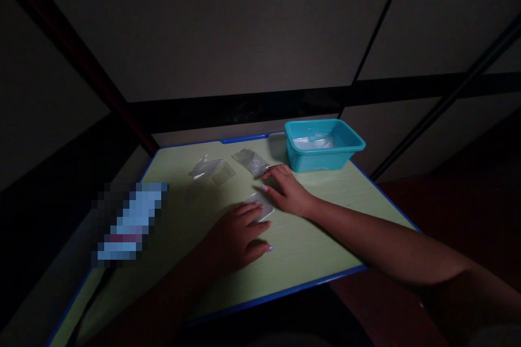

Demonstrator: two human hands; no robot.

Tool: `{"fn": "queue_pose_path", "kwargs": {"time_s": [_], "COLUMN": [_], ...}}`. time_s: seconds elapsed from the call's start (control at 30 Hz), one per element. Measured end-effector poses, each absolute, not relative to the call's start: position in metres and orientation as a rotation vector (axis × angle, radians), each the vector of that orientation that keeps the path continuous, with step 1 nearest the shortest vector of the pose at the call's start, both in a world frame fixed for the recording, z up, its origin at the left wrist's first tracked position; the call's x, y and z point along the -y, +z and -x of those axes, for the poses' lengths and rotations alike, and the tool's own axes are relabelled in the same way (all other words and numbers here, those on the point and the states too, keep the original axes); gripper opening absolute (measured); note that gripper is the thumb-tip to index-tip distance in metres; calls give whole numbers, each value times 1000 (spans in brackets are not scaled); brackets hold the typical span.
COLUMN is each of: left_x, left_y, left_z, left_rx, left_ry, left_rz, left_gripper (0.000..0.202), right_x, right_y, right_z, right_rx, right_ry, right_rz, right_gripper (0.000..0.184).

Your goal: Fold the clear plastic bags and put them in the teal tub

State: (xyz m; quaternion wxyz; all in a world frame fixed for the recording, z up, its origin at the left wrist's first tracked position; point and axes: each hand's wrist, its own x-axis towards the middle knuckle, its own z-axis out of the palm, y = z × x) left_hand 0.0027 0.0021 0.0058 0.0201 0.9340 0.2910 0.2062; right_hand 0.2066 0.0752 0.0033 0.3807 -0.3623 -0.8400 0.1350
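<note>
taking the middle of the bench (pixel 309 238) as the centre of the dial, with twelve at its far edge, a near bag (pixel 264 209) of clear plastic lies flat close to the centre. the left hand (pixel 246 230) comes in from seven o'clock, palm down, its fingers spread apart and loose; the foremost fingertips lie over the near bag and cover part of it, while the thumb reaches out toward four o'clock, over bare bench. these fingers are released rather than clenched.

the right hand (pixel 288 188) comes in from four o'clock, its fingers bent and pointing toward ten. their tips meet the near corner of a far bag (pixel 250 161), also of clear plastic, which lies at twelve o'clock. whether they pinch that corner or only touch it, one cannot tell. the right thumb is held apart from the other fingers, just beside the far edge of the near bag.

a third bag (pixel 212 169), see-through and creased, lies at eleven o'clock, a little apart from the far bag. at one o'clock, near the bench's far right corner, stands a turquoise tub (pixel 325 160), upright, with clear plastic (pixel 313 142) inside it. at nine o'clock, a pale blue thing (pixel 136 219) is blurred into squares, too coarse to make out. the bench has a pale green top and a blue edge (pixel 280 294). beyond it, at twelve, rises a dim panelled wall (pixel 236 27) crossed by a black band (pixel 195 113).
</note>
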Motion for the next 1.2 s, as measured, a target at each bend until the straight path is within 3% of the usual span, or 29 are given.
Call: {"fn": "queue_pose_path", "kwargs": {"time_s": [0.37,0.5,0.57,0.73,0.83,1.07,1.2], "left_x": [4,1,-1,-1,2,4,4], "left_y": [11,13,13,11,11,11,12], "left_z": [-6,-3,-1,0,-4,-10,-7], "left_rx": [-1065,-1158,-1213,-1264,-1182,-940,-846], "left_ry": [324,380,437,556,584,494,618], "left_rz": [-2970,-2965,-2977,-2995,-3011,-3030,-3023], "left_gripper": [48,44,43,45,44,44,41], "right_x": [-71,-66,-64,-62,-60,-59,-61], "right_y": [5,13,15,20,25,23,16], "right_z": [-208,-209,-209,-202,-197,-198,-198], "right_rx": [2148,2028,1906,1419,1214,1113,1160], "right_ry": [402,453,640,1621,1901,1890,1834], "right_rz": [894,996,1089,1166,1167,1106,1077], "right_gripper": [20,11,11,11,13,33,40]}}
